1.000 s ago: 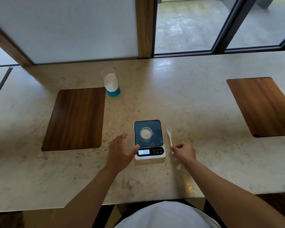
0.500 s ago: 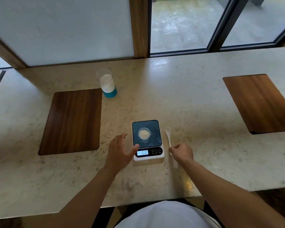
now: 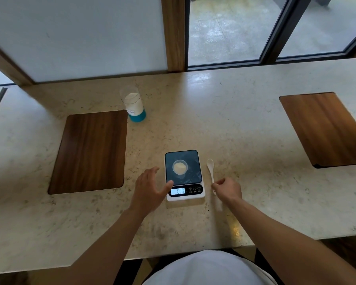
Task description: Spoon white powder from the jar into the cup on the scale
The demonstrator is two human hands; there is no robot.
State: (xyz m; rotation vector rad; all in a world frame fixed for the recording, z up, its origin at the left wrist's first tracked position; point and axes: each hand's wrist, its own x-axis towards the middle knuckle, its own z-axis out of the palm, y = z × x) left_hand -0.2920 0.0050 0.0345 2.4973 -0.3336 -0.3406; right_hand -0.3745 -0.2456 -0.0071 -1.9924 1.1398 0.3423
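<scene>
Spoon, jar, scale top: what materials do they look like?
Spoon: likely white plastic, matte, thin one-piece shape; ceramic not ruled out. Jar: clear glass or plastic, powder visible through the wall, with an opaque blue base, probably plastic or silicone. Scale: dark glossy top, likely glass, showing reflections, on a white plastic-looking body.

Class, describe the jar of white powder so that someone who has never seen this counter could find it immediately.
Start at the long stone counter under the window and find the dark wooden board set into its left part. Just beyond that board's far right corner stands the jar. It is the only tall clear container, with white powder inside and a blue base.
</scene>
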